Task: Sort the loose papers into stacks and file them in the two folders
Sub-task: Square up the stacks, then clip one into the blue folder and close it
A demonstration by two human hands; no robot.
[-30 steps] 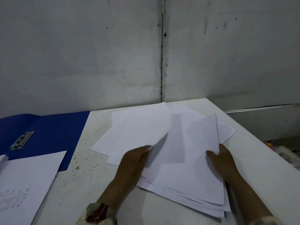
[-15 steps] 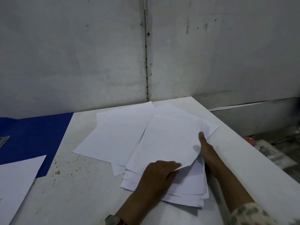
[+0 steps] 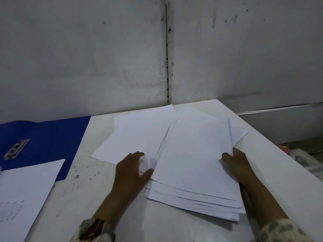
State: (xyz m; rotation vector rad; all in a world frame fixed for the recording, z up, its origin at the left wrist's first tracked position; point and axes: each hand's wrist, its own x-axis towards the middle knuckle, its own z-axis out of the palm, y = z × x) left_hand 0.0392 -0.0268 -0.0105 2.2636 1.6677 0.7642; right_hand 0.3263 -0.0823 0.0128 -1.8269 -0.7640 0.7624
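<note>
A fanned stack of white papers [image 3: 194, 165] lies on the white table [image 3: 108, 198], right of centre. My left hand [image 3: 132, 170] rests with spread fingers on the sheets at the stack's left edge, its thumb against that edge. At the right edge my right hand [image 3: 237, 165] holds the stack, thumb on the top sheet. More loose sheets [image 3: 139, 133] spread out behind and to the left, partly under the stack. An open blue folder [image 3: 45, 137] with a metal clip [image 3: 16, 149] lies at the far left. I see only this one folder.
A separate sheet with faint print [image 3: 26, 198] lies at the lower left, overlapping the folder's near edge. A grey wall stands right behind the table. The table's right edge runs diagonally, with clutter [image 3: 305, 159] on the floor beyond it.
The top sheet that my left hand held up now lies flat on the stack. My left hand has moved to the stack's left edge, and my right hand stays at the right edge.
</note>
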